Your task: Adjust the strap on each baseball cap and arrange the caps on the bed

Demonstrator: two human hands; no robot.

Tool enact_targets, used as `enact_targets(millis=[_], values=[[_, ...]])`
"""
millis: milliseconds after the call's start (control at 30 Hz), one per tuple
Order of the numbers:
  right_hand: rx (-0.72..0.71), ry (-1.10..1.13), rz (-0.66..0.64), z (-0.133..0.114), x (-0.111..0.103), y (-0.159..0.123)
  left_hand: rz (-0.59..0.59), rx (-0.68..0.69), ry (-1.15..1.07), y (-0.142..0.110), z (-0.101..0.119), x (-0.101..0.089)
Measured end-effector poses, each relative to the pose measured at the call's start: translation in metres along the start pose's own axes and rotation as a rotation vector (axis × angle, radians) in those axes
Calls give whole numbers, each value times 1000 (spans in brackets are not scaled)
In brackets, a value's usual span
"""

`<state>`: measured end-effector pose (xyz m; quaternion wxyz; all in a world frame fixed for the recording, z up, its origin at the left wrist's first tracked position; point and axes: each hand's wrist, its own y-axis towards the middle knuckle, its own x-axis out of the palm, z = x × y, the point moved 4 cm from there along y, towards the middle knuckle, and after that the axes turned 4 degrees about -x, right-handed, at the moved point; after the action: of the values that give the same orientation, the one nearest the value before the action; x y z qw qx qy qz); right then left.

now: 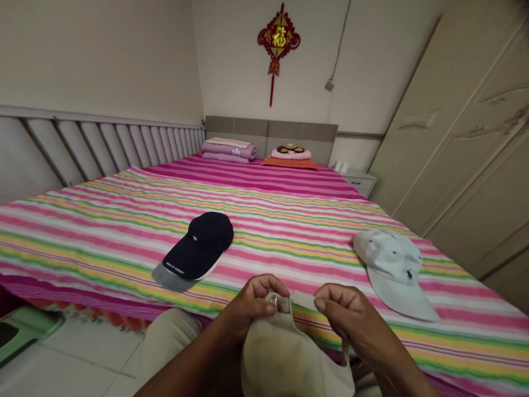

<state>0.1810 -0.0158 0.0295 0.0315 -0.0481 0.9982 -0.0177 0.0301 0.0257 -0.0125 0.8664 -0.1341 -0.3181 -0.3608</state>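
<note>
I see both hands closed on a beige cap (289,353) held low in front of the bed (289,204): my left hand (252,306) pinches its metal buckle (275,301), my right hand (343,309) grips the strap beside it. On the striped bedspread lie a navy cap (200,245) and, well apart, a white cap (392,267).

Plenty of open striped bedspread (289,220) straight ahead of the hands. Two things sit on it up close: a navy cotton baseball cap with a grey brim (198,248) off to the left, and a pale white baseball cap (392,264) off to the right, with a wide bare lane between them. Far end is blocked by folded purple bedding (229,150) and an orange pillow (291,161). The cream wardrobe (467,143) walls off the right side.
</note>
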Motion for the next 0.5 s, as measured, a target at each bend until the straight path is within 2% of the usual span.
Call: enact_targets(millis=[133,300,500], values=[[18,46,-10,2,1,-2,29,-14,106,0,0,-3],[39,66,-25,3,2,-2,94,32,252,-1,3,-1],[49,23,-24,3,1,-3,101,65,376,-3,3,-4]])
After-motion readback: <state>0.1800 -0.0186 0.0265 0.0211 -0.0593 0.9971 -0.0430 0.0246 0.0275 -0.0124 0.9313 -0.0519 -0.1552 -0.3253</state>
